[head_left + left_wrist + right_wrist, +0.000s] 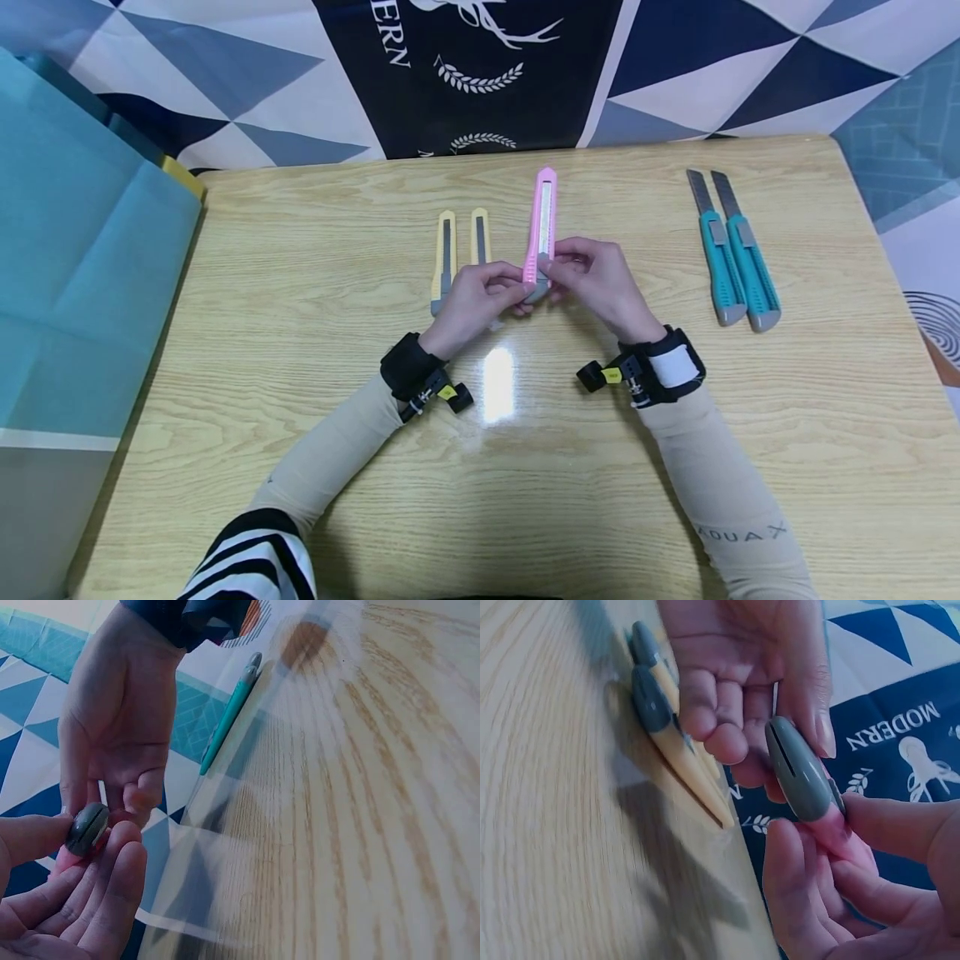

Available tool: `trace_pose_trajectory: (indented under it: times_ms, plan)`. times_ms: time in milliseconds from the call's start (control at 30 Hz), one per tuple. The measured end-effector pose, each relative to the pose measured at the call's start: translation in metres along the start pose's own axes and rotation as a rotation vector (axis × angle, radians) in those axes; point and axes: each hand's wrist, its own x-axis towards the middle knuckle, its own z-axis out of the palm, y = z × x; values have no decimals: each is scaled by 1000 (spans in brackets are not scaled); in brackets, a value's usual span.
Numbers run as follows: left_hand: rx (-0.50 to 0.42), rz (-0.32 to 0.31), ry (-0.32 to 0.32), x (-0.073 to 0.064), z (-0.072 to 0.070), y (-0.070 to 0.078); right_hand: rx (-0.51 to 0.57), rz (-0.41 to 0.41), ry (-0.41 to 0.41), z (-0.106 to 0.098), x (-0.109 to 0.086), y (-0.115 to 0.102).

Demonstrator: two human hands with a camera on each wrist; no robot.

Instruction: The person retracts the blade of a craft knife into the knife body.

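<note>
Both hands hold a pink box cutter (543, 212) upright over the far middle of the table, its tip pointing away. No blade shows past that tip. My left hand (480, 298) pinches the grey end cap (801, 769) at the bottom. Just above it, the right hand (600, 279) grips the body, thumb at the grey slider. A thin pale strip (775, 700) shows beside the cap in the right wrist view. Left of the pink cutter lie two yellow box cutters (446, 250), the nearer parts partly hidden by my left hand.
Two teal box cutters (723, 258) with blades out lie side by side at the right of the wooden table (300, 333). Patterned cloth (487, 75) hangs beyond the far edge. A blue covered block (75, 250) borders the left side.
</note>
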Motion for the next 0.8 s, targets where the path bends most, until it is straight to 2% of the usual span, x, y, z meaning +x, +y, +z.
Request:
trace_pose_trajectory:
  times_ms: [100, 200, 300, 467, 600, 700, 800]
  plan:
    - [35, -10, 13, 0, -1, 0, 46, 35, -5, -1, 2, 5]
    - [84, -11, 46, 0, -4, 3, 46, 58, 18, -1, 3, 6]
    - [147, 24, 108, 0, -8, 6, 29, 67, 37, 1, 4, 7]
    - [209, 112, 212, 7, -20, -7, -21, 94, 19, 10, 7, 11]
    - [176, 132, 230, 2, -21, 9, -99, 108, -9, 18, 10, 15]
    - [159, 109, 228, -4, -19, 24, -139, 107, -15, 22, 13, 18]
    - [156, 113, 226, -4, -19, 24, -165, 101, -12, 25, 17, 18]
